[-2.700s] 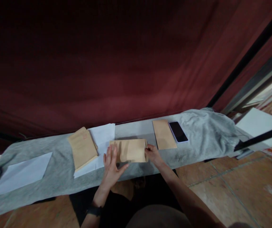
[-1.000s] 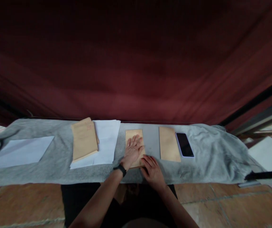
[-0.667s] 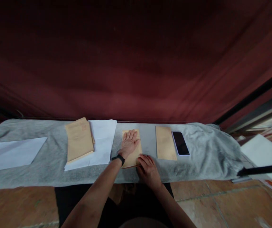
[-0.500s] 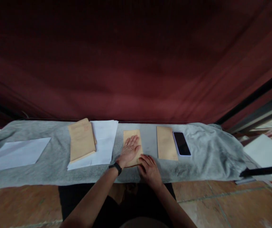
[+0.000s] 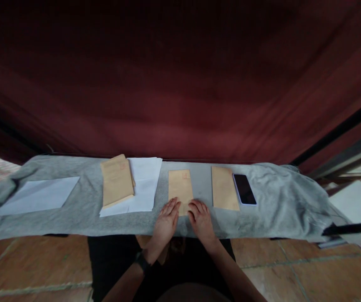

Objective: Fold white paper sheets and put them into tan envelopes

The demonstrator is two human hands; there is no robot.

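A brown envelope lies flat in the middle of the grey cloth, faint red print near its top right. My left hand, with a dark band on the wrist, touches its lower left edge with the fingertips. Over the lower right edge rest the fingers of my right hand. Both hands are palm down, fingers close together and bent; whether they pinch the paper is hidden. Another brown envelope lies to the right, beside a phone with a dark screen. Left of my hands, a stack of brown envelopes overlaps white papers.
A white sheet lies on the left part of the grey cloth. Behind the narrow surface hangs a dark red panel. Black bars and a white board stand at the right, above a tiled floor.
My left hand has slid down from the middle of the envelope to its lower left edge. My right hand stays at the lower right edge. The view has shifted slightly.
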